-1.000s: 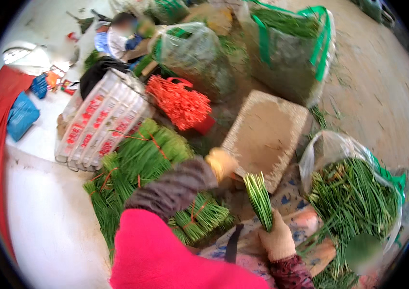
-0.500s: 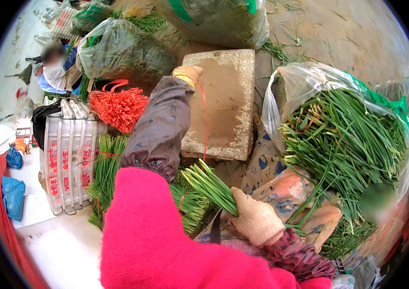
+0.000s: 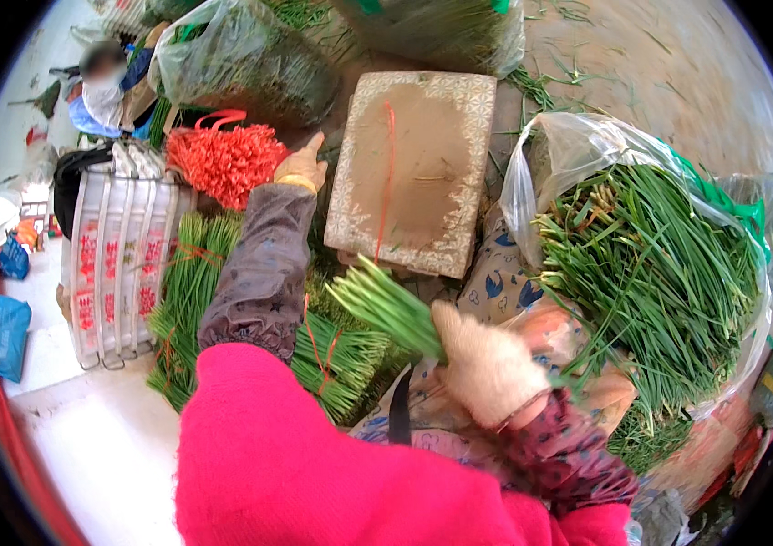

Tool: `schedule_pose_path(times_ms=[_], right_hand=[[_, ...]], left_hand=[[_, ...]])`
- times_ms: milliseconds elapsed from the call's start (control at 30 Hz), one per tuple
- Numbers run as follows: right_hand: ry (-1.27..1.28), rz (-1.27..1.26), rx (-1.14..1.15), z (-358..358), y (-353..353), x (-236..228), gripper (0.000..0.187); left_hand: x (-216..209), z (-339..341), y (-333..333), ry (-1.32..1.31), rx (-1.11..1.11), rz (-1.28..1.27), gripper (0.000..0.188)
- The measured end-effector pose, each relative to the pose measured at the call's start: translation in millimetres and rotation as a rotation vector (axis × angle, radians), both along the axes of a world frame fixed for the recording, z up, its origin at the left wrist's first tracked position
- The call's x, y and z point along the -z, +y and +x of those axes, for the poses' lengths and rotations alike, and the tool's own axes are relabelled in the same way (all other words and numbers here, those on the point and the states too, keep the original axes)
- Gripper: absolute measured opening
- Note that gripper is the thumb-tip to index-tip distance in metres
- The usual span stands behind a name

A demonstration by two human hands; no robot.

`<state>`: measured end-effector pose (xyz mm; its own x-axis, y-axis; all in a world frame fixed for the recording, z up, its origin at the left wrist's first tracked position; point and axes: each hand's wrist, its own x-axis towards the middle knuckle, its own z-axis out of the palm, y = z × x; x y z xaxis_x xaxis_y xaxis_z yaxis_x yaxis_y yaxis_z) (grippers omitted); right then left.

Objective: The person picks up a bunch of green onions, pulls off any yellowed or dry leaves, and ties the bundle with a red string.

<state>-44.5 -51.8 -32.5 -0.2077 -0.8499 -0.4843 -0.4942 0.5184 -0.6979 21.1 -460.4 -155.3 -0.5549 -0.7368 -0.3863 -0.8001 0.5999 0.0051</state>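
Observation:
My right hand (image 3: 488, 367), in a pale knitted glove, grips a bunch of green chives (image 3: 385, 308) whose cut ends point up and left. My left hand (image 3: 301, 166) is stretched out to the pile of red-orange ties (image 3: 223, 160), one finger pointing up at its right edge; whether it grips a tie is hidden. A single red tie (image 3: 387, 173) lies along the square patterned board (image 3: 414, 164). Tied chive bundles (image 3: 193, 278) lie below my left forearm.
A large clear bag of loose chives (image 3: 655, 273) stands at the right. More bagged greens (image 3: 245, 64) sit behind the ties. A white crate with red print (image 3: 113, 264) stands at the left. A person (image 3: 104, 82) sits at the far upper left. A dark knife handle (image 3: 399, 409) lies near my lap.
My left hand has moved from the board over to the pile of red ties. My right hand has kept the chive bunch, now tilted up and left.

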Motion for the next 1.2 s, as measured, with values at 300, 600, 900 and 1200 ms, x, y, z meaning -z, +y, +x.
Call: schedule_pose_path(times_ms=[300,600,900,1200], right_hand=[[0.715,-0.248,-0.281,-69.2,-143.3,-55.5,0.031],[0.714,-0.139,-0.492,-107.9,-231.5,60.3,0.044],[0.727,-0.106,-0.186,-68.6,-223.9,222.9,0.056],[0.557,-0.281,0.148,-44.8,-185.5,87.7,0.04]], left_hand=[[117.0,168.7,100.7,0.156,-0.258,-0.015,0.085],[163.5,124.6,144.6,0.211,-0.283,0.081,0.097],[200.9,166.8,116.1,0.212,0.138,-0.325,0.092],[199.0,136.5,64.2,0.074,-0.329,0.028,0.046]])
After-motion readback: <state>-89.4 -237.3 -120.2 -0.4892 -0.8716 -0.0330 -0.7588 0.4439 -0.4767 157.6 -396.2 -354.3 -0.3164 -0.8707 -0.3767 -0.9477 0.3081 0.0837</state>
